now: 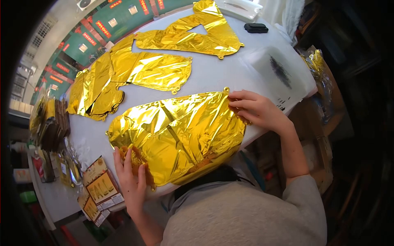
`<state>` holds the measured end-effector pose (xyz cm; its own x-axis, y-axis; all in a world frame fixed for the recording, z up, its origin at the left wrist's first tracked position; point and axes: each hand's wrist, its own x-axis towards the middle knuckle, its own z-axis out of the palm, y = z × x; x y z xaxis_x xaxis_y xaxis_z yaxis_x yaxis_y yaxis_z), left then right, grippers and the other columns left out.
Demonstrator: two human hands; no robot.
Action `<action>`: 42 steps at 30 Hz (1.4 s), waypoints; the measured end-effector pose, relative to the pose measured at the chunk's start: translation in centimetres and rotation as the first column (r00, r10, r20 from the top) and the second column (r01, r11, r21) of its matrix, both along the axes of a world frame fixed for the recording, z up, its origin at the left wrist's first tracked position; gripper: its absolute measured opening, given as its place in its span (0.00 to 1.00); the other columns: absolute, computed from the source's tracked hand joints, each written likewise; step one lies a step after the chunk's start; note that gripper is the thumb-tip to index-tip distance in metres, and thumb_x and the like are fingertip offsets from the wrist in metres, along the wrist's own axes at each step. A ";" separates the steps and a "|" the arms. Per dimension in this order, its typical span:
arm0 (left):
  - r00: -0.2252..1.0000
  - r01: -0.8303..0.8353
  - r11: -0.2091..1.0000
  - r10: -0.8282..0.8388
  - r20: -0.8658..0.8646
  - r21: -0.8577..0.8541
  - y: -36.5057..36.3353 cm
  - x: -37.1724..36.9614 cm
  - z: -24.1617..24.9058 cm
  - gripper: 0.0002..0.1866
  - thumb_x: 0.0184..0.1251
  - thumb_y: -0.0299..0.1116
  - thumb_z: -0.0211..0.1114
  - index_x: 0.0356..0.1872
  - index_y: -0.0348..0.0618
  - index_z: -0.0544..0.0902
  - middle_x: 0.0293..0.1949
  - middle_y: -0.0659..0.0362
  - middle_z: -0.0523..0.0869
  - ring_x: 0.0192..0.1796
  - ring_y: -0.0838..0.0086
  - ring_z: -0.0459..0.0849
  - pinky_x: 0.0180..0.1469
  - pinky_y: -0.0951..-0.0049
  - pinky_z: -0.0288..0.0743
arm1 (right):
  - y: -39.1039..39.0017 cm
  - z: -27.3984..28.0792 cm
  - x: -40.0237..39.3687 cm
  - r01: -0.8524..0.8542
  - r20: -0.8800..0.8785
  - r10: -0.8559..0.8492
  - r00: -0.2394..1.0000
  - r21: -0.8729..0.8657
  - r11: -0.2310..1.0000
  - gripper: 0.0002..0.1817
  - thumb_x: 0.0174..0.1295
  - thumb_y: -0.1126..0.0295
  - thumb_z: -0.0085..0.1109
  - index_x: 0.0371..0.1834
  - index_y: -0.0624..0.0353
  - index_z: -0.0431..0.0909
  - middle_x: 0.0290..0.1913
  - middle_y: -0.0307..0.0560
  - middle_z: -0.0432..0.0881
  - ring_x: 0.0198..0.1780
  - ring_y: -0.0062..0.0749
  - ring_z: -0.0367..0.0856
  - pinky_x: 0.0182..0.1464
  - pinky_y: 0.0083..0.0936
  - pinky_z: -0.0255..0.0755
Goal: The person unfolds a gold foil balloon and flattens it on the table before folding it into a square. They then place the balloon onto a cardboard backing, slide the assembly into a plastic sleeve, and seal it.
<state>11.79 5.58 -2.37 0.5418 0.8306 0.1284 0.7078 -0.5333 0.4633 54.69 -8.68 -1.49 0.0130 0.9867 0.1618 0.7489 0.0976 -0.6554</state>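
Grey shirt (246, 211) nearest, wearer leaning over the pale table (92, 135). Large gold foil piece (180, 137) lies along the near edge, one side bulging past it toward the shirt. Left hand (132, 180) at its lower left end: fingers parted, loosely open, touching the crumpled foil. Right hand (256, 110) at the upper right corner, fingers bent over the edge; cannot tell whether it pinches. Beyond, more gold foil: a folded, layered piece (96, 84) to the left, and an angular piece (188, 35) with a gap through it at the far side. Black case (256, 28) near the far right edge, white tray (240, 9) behind. Clear plastic sheet (262, 69), black marks on it, right of the foil. Printed cards (102, 184) just left of the left hand.
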 end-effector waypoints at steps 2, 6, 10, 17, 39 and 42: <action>1.000 -0.019 1.000 0.019 -0.005 -0.001 0.0 -0.1 -0.1 0.30 0.76 0.29 0.67 0.78 0.41 0.74 0.86 0.42 0.58 0.87 0.46 0.56 0.84 0.54 0.54 | 0.0 -0.1 -0.1 0.005 0.037 -0.006 0.999 0.009 1.000 0.20 0.66 0.82 0.67 0.61 0.63 0.85 0.70 0.52 0.82 0.71 0.48 0.81 0.71 0.36 0.76; 0.999 -0.035 0.999 0.035 -0.003 0.007 -0.2 0.0 0.0 0.30 0.76 0.29 0.67 0.78 0.43 0.74 0.86 0.43 0.58 0.87 0.46 0.57 0.84 0.53 0.54 | 0.2 0.6 -0.3 0.021 0.043 -0.022 0.999 0.008 1.000 0.19 0.67 0.82 0.66 0.61 0.62 0.86 0.70 0.52 0.82 0.71 0.48 0.81 0.72 0.36 0.76; 0.999 -0.038 0.998 0.039 -0.016 0.048 -0.1 -0.2 0.4 0.31 0.76 0.30 0.67 0.79 0.46 0.73 0.86 0.44 0.59 0.87 0.46 0.57 0.85 0.52 0.54 | 1.2 1.8 -0.6 0.026 0.132 -0.035 0.991 0.071 0.997 0.18 0.67 0.81 0.66 0.61 0.61 0.86 0.69 0.52 0.84 0.70 0.48 0.82 0.72 0.35 0.76; 0.983 0.017 0.999 -0.008 -0.182 0.048 4.8 1.0 3.7 0.30 0.78 0.35 0.65 0.78 0.39 0.72 0.83 0.39 0.63 0.85 0.38 0.56 0.85 0.46 0.54 | 11.4 5.2 -5.5 -0.211 0.201 0.167 0.965 0.221 0.952 0.10 0.68 0.76 0.68 0.51 0.61 0.87 0.52 0.49 0.89 0.53 0.46 0.88 0.55 0.37 0.83; 0.910 -0.410 0.911 0.412 -0.043 0.046 17.7 4.7 -1.2 0.28 0.68 0.25 0.57 0.71 0.31 0.74 0.64 0.45 0.84 0.71 0.51 0.79 0.82 0.35 0.57 | 33.8 -0.5 -20.9 -0.461 0.714 0.352 0.605 -0.047 0.886 0.08 0.61 0.64 0.69 0.40 0.53 0.92 0.40 0.48 0.90 0.45 0.46 0.92 0.46 0.41 0.87; 0.906 -0.422 0.905 0.422 0.004 0.059 17.7 4.6 -1.5 0.27 0.68 0.25 0.58 0.70 0.32 0.74 0.64 0.45 0.84 0.71 0.51 0.79 0.83 0.36 0.56 | 35.0 -0.5 -20.9 -0.434 0.682 0.323 0.656 -0.009 0.901 0.08 0.61 0.64 0.68 0.38 0.52 0.90 0.37 0.47 0.89 0.42 0.48 0.91 0.44 0.44 0.85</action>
<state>16.36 23.29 -3.90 0.1434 0.9733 0.1791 0.8765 -0.2090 0.4336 33.81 26.28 -2.04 -0.5200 0.8459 0.1187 0.8534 0.5203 0.0307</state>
